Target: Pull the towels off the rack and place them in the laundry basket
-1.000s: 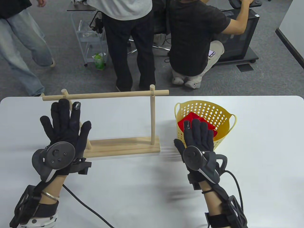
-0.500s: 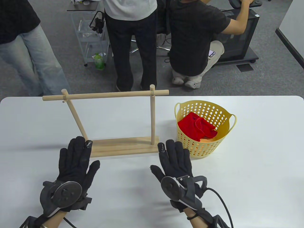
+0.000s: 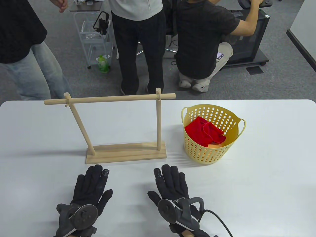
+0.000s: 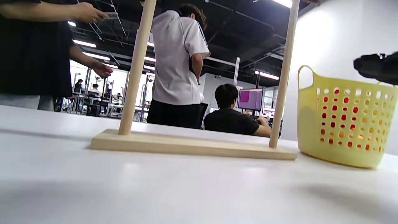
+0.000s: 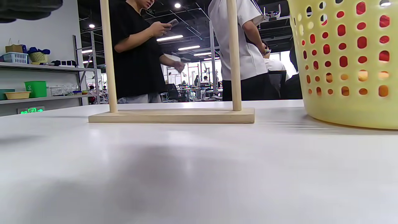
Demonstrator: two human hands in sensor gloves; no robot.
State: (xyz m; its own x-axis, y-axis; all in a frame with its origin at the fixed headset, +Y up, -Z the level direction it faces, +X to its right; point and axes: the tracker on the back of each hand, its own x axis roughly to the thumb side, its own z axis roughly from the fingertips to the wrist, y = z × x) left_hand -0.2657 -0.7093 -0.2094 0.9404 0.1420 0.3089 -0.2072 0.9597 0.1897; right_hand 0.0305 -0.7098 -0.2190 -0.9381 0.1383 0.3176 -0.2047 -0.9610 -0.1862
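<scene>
Nearest the table view's bottom edge: left hand (image 3: 90, 188) and right hand (image 3: 172, 186), both palm-down over the white tabletop (image 3: 271, 185), fingers straight and spread, holding nothing. They sit side by side, apart from each other, just short of the rack's base. A black cable (image 3: 219, 221) trails from the right wrist.

Next out: wooden rack (image 3: 126, 153). Flat base, two posts, one leaning, one upright, crossbar (image 3: 109, 99) on top. Bar is bare along its whole visible length; no cloth hangs on it. Both wrist views agree: posts and base only, nothing draped.

To the right of the rack, near but not touching its base: yellow perforated laundry basket (image 3: 212, 112), upright. Inside it a red towel (image 3: 203, 134), crumpled, and beneath it a patch of orange cloth (image 3: 214, 145), likely a second towel, mostly covered. Red and orange show through the basket's holes in the wrist views too.

Far side, beyond the tabletop: bystanders (image 3: 140, 47) on grey carpet, a wire cart (image 3: 93, 37), a green bottle (image 3: 102, 63).

Judgement: task looks finished. Nothing left on the rack to pull, towels sit in the basket, hands idle and empty. No remaining step is apparent.
</scene>
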